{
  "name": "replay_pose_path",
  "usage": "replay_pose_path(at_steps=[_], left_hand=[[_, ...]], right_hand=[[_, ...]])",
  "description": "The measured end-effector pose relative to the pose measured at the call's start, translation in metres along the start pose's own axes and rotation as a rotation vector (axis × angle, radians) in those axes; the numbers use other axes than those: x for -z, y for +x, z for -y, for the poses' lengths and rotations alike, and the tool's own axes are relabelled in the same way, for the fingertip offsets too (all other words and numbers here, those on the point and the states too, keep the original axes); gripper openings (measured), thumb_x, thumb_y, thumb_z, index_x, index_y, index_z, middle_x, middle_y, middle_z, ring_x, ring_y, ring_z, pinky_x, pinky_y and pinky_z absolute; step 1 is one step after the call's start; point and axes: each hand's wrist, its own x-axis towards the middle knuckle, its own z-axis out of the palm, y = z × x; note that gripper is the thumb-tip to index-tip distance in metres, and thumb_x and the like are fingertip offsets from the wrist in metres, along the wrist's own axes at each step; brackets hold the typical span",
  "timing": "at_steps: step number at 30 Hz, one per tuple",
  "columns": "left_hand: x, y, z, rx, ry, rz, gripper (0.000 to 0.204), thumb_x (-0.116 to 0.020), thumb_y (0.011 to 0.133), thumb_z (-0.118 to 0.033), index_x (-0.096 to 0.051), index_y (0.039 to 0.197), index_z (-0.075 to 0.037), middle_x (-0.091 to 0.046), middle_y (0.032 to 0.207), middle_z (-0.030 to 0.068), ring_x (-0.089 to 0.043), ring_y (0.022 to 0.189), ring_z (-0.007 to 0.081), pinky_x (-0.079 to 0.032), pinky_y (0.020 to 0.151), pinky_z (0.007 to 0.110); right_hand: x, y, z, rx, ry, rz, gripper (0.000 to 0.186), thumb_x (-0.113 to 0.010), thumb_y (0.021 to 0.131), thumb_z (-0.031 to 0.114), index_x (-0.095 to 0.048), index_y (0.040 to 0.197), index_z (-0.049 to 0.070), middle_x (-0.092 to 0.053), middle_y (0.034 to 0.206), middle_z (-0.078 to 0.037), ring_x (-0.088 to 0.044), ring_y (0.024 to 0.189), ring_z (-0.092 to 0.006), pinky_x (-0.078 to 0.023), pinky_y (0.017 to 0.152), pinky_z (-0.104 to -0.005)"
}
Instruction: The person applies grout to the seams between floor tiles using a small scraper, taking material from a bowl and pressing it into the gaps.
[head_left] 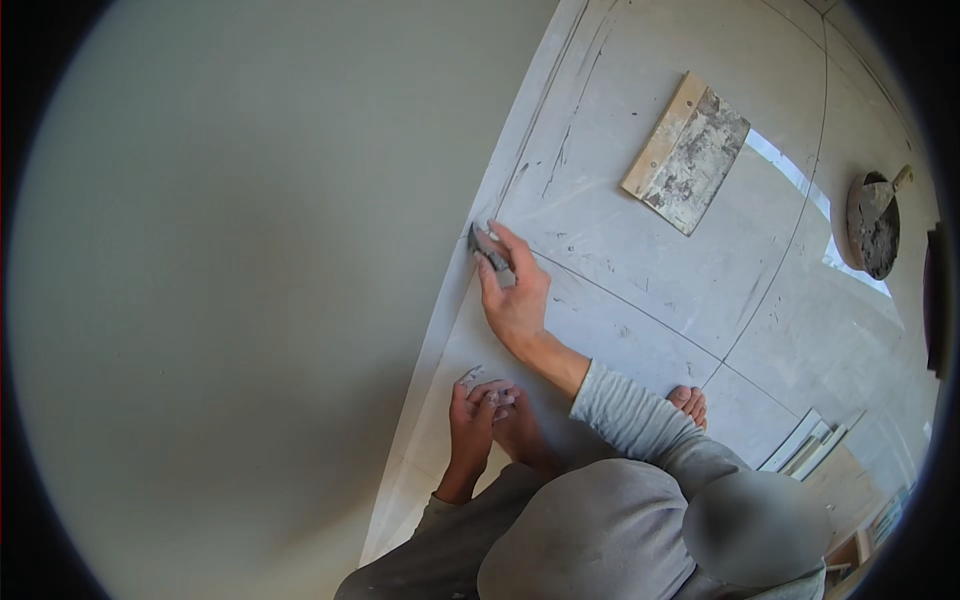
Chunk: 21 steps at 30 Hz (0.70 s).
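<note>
My right hand (518, 300) reaches to the white skirting strip (437, 320) along the wall's foot. Its thumb and fingers pinch a small dark grey flat piece (487, 247), smeared with pale filler, whose edge meets the strip; its exact kind is unclear. Nearer me, my left hand (477, 420) hovers by the strip and beside my left foot. Its fingers are curled toward the thumb and coated in whitish paste. Whether they hold something small is not visible.
A wide wooden-edged filling blade (690, 150), crusted with filler, lies on the pale tiles (640, 290). A round pan (873, 230) of dark paste with a small trowel (885, 195) stands far right. Boards or strips (808, 445) lie at lower right. The grey-green wall (230, 280) rises at left.
</note>
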Motion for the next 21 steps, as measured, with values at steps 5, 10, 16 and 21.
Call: replay_pose_path(at_steps=[5, 10, 16, 21], left_hand=[[0.002, -0.002, -0.006, 0.006, 0.001, -0.01, 0.038, -0.047, 0.105, -0.003, -0.035, 0.142, 0.0, -0.068, 0.124, 0.0161, -0.069, 0.104, 0.017, -0.053, 0.084, 0.027], [0.0, 0.0, -0.006, 0.0, 0.009, 0.02, 0.041, -0.048, 0.106, -0.006, -0.034, 0.144, 0.0, -0.068, 0.125, 0.0161, -0.069, 0.106, 0.018, -0.052, 0.084, 0.027], [0.0, 0.004, -0.007, 0.001, 0.019, 0.026, 0.041, -0.047, 0.106, -0.005, -0.034, 0.144, -0.001, -0.068, 0.124, 0.0159, -0.07, 0.105, 0.0172, -0.052, 0.083, 0.027], [0.001, 0.002, -0.008, 0.014, 0.021, 0.013, 0.041, -0.048, 0.106, -0.006, -0.035, 0.144, 0.0, -0.069, 0.124, 0.016, -0.069, 0.103, 0.0167, -0.053, 0.083, 0.027]], right_hand=[[0.018, -0.019, 0.016, -0.412, 0.114, 0.21, 0.049, -0.07, 0.091, -0.002, -0.057, 0.137, 0.002, -0.077, 0.106, -0.013, -0.071, 0.089, -0.0137, -0.057, 0.08, -0.0263], [0.006, 0.023, 0.038, -0.826, 0.403, -0.026, 0.053, -0.07, 0.089, -0.006, -0.049, 0.137, -0.006, -0.067, 0.112, -0.016, -0.069, 0.089, -0.0175, -0.062, 0.076, -0.0284], [0.001, 0.044, 0.053, -0.9, 0.519, -0.099, 0.052, -0.071, 0.089, -0.007, -0.048, 0.136, -0.005, -0.062, 0.102, -0.011, -0.069, 0.082, -0.0156, -0.064, 0.076, -0.025], [0.003, 0.052, 0.062, -0.985, 0.544, -0.084, 0.051, -0.069, 0.09, -0.008, -0.047, 0.136, -0.004, -0.062, 0.105, -0.012, -0.068, 0.089, -0.0167, -0.066, 0.08, -0.0269]])
